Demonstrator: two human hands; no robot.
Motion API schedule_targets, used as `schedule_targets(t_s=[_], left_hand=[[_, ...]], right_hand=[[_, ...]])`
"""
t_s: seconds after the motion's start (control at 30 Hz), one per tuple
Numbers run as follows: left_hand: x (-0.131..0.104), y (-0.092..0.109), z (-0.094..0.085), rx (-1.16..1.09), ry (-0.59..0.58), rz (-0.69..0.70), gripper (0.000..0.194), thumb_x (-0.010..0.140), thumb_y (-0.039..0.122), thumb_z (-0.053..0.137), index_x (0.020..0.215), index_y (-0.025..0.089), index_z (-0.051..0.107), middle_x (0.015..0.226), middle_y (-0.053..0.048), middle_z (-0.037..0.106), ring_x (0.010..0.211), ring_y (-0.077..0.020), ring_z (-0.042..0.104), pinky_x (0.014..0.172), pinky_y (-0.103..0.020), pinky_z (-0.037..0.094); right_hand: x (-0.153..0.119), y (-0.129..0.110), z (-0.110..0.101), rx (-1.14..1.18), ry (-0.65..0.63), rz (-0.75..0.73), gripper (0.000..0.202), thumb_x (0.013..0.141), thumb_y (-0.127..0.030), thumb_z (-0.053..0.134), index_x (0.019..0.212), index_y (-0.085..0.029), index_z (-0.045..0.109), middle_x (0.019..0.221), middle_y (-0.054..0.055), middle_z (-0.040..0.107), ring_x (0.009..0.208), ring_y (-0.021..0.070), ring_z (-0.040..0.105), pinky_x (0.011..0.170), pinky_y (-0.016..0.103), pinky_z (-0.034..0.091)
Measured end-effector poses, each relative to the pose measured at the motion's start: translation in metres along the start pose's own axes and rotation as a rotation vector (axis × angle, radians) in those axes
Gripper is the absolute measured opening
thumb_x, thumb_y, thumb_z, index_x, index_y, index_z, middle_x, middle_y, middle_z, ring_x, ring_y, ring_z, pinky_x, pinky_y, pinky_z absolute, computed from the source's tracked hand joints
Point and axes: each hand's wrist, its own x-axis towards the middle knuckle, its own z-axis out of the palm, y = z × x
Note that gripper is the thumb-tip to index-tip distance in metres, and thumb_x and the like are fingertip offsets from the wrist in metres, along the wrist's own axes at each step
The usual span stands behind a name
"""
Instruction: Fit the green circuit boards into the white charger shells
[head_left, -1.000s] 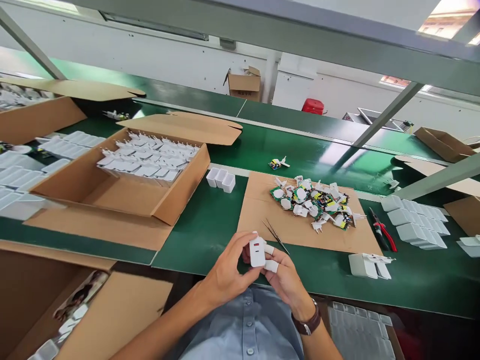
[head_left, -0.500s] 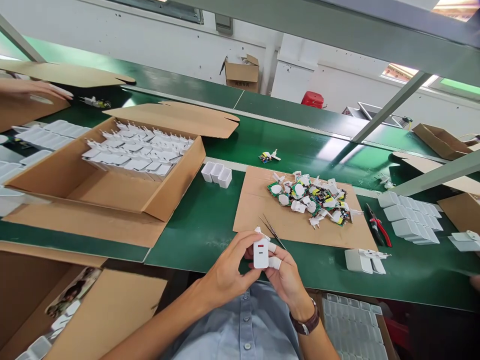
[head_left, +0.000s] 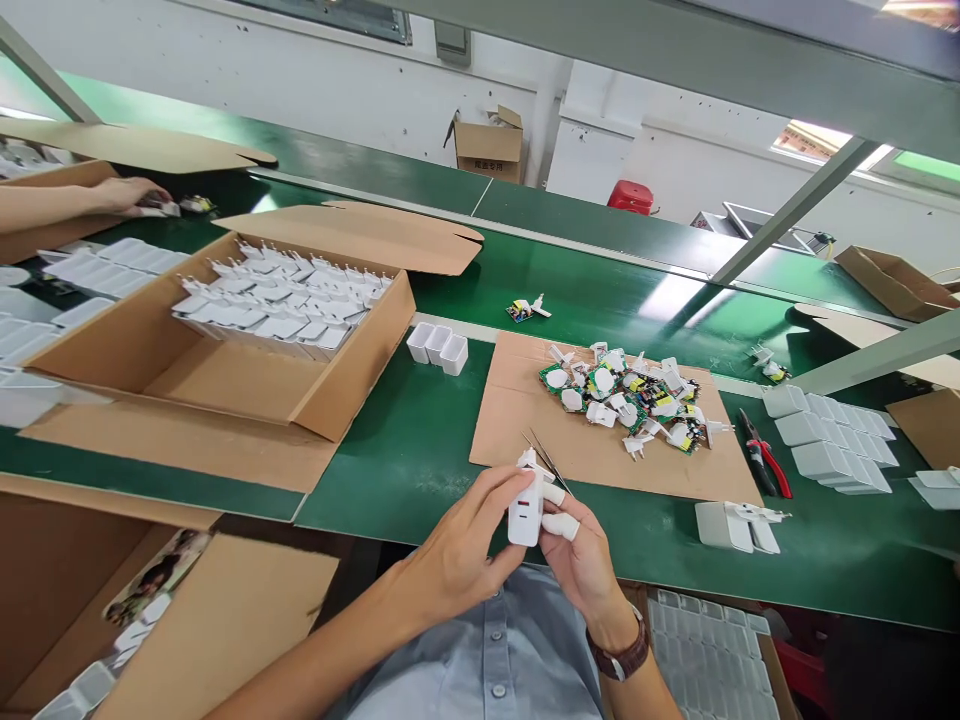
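green bench [head_left: 397, 450], white wall [head_left: 315, 85], 1 hand-held charger [head_left: 525, 518]

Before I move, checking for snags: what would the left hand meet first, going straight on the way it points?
Past the white charger it holds, the left hand would probably meet the tweezers, or pass above them; height is unclear.

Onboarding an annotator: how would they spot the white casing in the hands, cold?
On the green bench, find the flat cardboard sheet bearing heaped circuit boards. By its near-left corner, the left hand and right hand hold the white casing. Unlike the three open cases on the bench, it is held up, its front face showing two slots, the upper red.
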Motion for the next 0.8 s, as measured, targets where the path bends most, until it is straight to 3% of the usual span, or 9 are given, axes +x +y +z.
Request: schedule_targets(t_s=[0.17, 0.33, 0.63, 0.8], left_hand=[[-0.001, -0.003, 0.0, -0.003, -0.015, 0.037, 0.074, 0.088, -0.001, 0.057, 0.156, 0.023, 0.043, 0.142, -0.017, 0.059, 0.133, -0.0279, 0.065, 0.112, -0.04, 0.061], [-0.001, -0.007, -0.002, -0.017, -0.04, 0.041, 0.072, 0.089, -0.002, 0.057, 0.155, 0.023, 0.043, 0.144, -0.016, 0.059, 0.136, -0.0255, 0.063, 0.116, -0.038, 0.058], [-0.006, -0.009, -0.007, 0.0, -0.067, 0.057, 0.067, 0.093, -0.002, 0.055, 0.154, 0.023, 0.046, 0.145, -0.016, 0.061, 0.136, -0.0251, 0.065, 0.114, -0.036, 0.058], [-0.018, -0.022, -0.02, 0.056, 0.021, -0.09, 0.054, 0.096, 0.011, 0.063, 0.147, 0.023, 0.05, 0.139, -0.015, 0.062, 0.129, -0.027, 0.067, 0.11, -0.04, 0.059]], right_hand=[[0.004, 0.006, -0.001, 0.082, 0.109, -0.123, 0.026, 0.079, -0.045, 0.091, 0.097, -0.027, 0.087, 0.111, 0.008, 0.083, 0.103, 0.0295, 0.074, 0.101, 0.05, 0.06], [0.01, 0.005, 0.008, 0.102, 0.117, -0.078, 0.038, 0.069, -0.05, 0.1, 0.092, -0.025, 0.085, 0.098, 0.005, 0.083, 0.086, 0.0241, 0.073, 0.093, 0.044, 0.063], [0.021, 0.002, 0.01, 0.178, 0.164, -0.105, 0.043, 0.072, -0.054, 0.098, 0.097, -0.022, 0.083, 0.107, 0.008, 0.084, 0.097, 0.0276, 0.076, 0.095, 0.047, 0.063], [0.029, -0.006, 0.001, 0.217, 0.278, -0.241, 0.041, 0.075, -0.049, 0.097, 0.102, -0.022, 0.081, 0.11, 0.008, 0.084, 0.103, 0.0273, 0.078, 0.095, 0.046, 0.065]])
